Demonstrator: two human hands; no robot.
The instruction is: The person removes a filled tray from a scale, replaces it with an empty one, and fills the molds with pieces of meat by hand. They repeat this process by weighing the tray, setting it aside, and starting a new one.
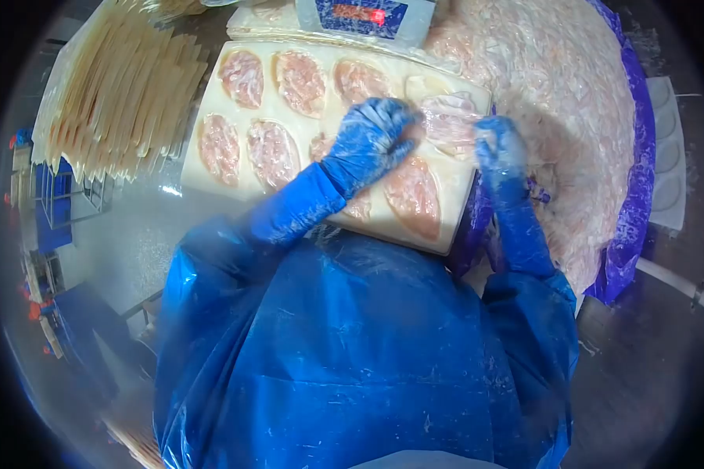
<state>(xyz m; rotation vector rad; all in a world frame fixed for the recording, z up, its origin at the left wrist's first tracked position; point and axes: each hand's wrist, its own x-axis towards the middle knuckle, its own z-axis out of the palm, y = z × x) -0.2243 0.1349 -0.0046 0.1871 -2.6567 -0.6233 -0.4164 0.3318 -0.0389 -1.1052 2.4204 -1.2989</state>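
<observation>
A cream-coloured mould tray (198, 173) with leaf-shaped hollows lies in front of me, and pale pink raw meat fills several of them. Over its upper right corner, a stretched strip of raw meat (448, 125) spans between my two blue-gloved hands. My left hand (374, 134) is closed at the strip's left end, above the middle of the tray. Gripping the right end, my right hand (499, 147) is at the tray's right edge, slightly blurred by motion. My left hand and forearm hide part of the lower row of hollows.
A large heap of raw meat (575, 102) lies to the right, edged by purple sheeting (641, 176). Scales with a red display (368, 14) stand behind the tray. Many stacked cream trays (121, 90) rise at the left; another moulded tray (666, 156) is far right.
</observation>
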